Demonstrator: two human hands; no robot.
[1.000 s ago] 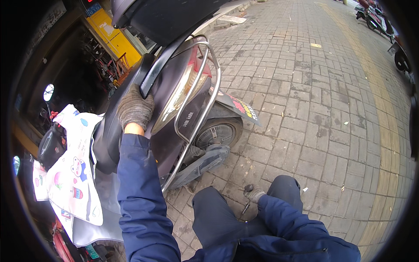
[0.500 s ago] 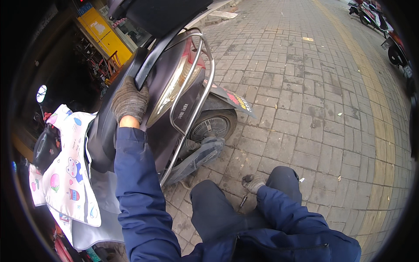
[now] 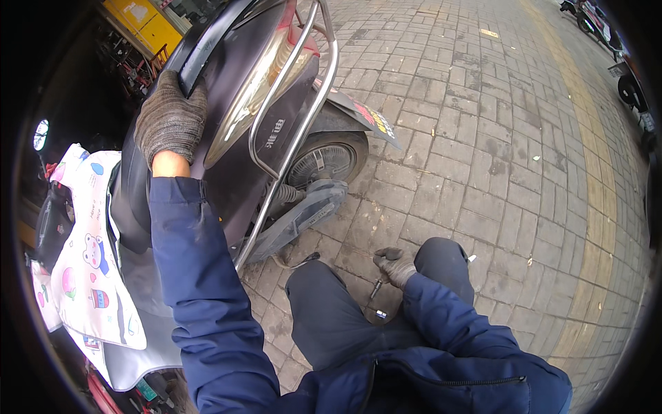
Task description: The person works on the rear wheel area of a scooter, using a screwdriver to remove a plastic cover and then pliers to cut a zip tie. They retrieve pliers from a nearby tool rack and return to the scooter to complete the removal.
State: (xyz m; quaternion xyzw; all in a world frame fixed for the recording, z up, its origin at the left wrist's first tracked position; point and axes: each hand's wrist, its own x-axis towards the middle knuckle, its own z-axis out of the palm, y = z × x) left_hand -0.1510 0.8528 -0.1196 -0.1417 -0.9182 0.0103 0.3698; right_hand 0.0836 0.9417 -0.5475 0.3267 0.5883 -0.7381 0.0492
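Note:
My left hand (image 3: 171, 119), in a grey-brown knit glove, is closed round the lower end of a flat black bar (image 3: 207, 47) beside the seat of a dark electric scooter (image 3: 231, 83). Its palm rests against the seat's side. My right hand (image 3: 396, 266), in a similar glove, hangs low by my right knee. Its fingers are loosely curled and apart, with nothing visible in them. Just below those fingers, a short dark metal tool (image 3: 376, 288) lies on the paving. A small blue-and-white item (image 3: 380, 314) lies near it.
The scooter's chrome guard rail (image 3: 303, 117) and rear wheel (image 3: 327, 162) stand ahead of my knees. A printed white cover (image 3: 89, 248) drapes its front at left. A cable end (image 3: 303, 261) lies by my left knee. Parked scooters (image 3: 631, 90) line the far right.
The scooter sits higher and further left in view, and its upper black part has left the frame. My left hand keeps its hold. The blue-and-white item now shows between my legs.

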